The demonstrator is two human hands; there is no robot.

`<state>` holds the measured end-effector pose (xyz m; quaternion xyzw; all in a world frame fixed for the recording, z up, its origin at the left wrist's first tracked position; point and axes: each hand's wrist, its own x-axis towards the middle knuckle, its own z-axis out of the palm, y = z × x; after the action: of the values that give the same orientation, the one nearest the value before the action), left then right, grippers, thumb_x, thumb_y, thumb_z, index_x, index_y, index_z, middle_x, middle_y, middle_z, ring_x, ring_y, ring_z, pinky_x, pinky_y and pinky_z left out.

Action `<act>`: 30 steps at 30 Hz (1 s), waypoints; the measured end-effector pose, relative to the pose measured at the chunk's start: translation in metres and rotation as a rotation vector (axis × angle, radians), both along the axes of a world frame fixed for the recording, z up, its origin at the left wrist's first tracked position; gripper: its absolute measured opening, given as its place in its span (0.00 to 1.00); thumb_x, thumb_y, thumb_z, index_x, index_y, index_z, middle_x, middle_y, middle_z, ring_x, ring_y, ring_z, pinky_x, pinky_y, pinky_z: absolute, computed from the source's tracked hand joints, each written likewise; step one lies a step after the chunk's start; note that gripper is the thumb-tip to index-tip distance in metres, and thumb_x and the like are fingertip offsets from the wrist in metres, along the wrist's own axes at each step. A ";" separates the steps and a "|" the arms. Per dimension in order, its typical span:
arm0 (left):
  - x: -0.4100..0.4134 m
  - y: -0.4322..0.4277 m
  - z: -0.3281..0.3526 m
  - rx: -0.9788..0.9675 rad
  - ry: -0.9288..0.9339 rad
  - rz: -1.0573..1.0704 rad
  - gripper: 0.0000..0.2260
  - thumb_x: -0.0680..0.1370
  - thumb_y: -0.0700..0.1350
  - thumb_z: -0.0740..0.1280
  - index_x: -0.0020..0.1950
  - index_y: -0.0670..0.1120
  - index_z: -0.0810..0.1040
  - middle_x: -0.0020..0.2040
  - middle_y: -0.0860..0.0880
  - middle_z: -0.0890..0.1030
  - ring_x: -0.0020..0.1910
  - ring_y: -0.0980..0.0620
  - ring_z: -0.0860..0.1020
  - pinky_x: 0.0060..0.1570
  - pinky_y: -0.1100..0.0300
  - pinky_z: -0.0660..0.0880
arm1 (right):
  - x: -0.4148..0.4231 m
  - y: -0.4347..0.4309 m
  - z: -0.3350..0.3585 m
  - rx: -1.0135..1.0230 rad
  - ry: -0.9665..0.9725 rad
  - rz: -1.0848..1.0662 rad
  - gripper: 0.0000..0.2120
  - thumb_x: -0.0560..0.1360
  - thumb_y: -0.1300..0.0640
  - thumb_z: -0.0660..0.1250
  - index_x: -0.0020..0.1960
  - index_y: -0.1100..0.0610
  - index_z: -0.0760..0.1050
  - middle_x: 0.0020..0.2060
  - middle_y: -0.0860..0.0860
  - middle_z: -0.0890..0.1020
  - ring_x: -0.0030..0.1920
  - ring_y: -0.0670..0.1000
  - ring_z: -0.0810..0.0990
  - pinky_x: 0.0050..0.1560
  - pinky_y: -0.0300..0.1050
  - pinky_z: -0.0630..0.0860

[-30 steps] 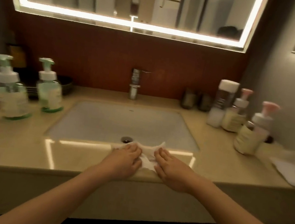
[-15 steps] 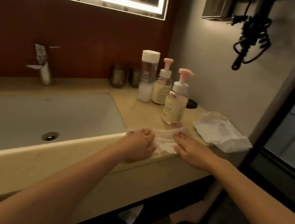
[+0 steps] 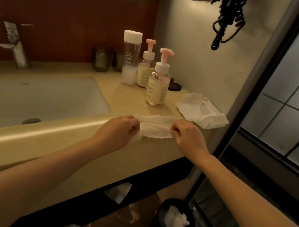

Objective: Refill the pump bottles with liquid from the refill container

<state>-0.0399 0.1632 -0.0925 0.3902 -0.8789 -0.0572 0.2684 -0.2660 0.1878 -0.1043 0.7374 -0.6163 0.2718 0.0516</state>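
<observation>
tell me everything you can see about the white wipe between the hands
The white wipe is a thin, soft, crinkled sheet, folded lengthwise into a band. It is stretched sideways between the left hand and the right hand, each pinching one end, over the front edge of the counter. Whether it rests on the counter is unclear.

The wipe (image 3: pixel 155 127) is showing white with a faint crinkled texture. The near pump bottle (image 3: pixel 157 89) and the far pump bottle (image 3: pixel 146 70) are both wearing pink heads and white collars; the near one is holding pale peach liquid behind a cream label, the far one yellowish. The tall bottle (image 3: pixel 130 58) is showing clear, with a white cap, white lettering and white liquid low down. The worktop (image 3: pixel 131 99) is glowing sandy beige, the basin (image 3: pixel 51 95) off-white, the back wall (image 3: pixel 72 16) dark red-brown. The cord (image 3: pixel 228 11) and bin (image 3: pixel 157 226) are showing black.
</observation>
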 end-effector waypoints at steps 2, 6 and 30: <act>-0.014 0.012 -0.004 -0.014 0.038 -0.059 0.04 0.76 0.39 0.63 0.45 0.41 0.78 0.44 0.47 0.78 0.41 0.46 0.76 0.42 0.52 0.72 | -0.018 0.023 -0.008 0.006 -0.087 -0.028 0.04 0.76 0.61 0.62 0.44 0.59 0.75 0.42 0.52 0.78 0.44 0.52 0.75 0.45 0.48 0.73; -0.042 0.028 -0.025 0.074 0.097 -0.131 0.03 0.75 0.38 0.65 0.43 0.43 0.77 0.42 0.49 0.79 0.40 0.50 0.76 0.42 0.55 0.73 | -0.060 0.065 -0.029 0.074 -0.197 -0.075 0.03 0.76 0.59 0.63 0.44 0.56 0.75 0.40 0.50 0.78 0.40 0.49 0.76 0.40 0.44 0.73; -0.173 0.009 -0.254 0.832 -0.202 0.018 0.20 0.78 0.46 0.62 0.69 0.48 0.64 0.66 0.46 0.70 0.62 0.45 0.71 0.56 0.50 0.73 | -0.170 0.072 -0.234 0.678 -0.137 -0.450 0.13 0.79 0.52 0.57 0.56 0.58 0.74 0.51 0.55 0.79 0.49 0.54 0.78 0.47 0.49 0.76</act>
<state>-0.2129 0.1723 -0.3468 0.4765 -0.7995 -0.3658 0.0011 -0.4365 0.2594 -0.3386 0.5396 -0.8188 0.0838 -0.1774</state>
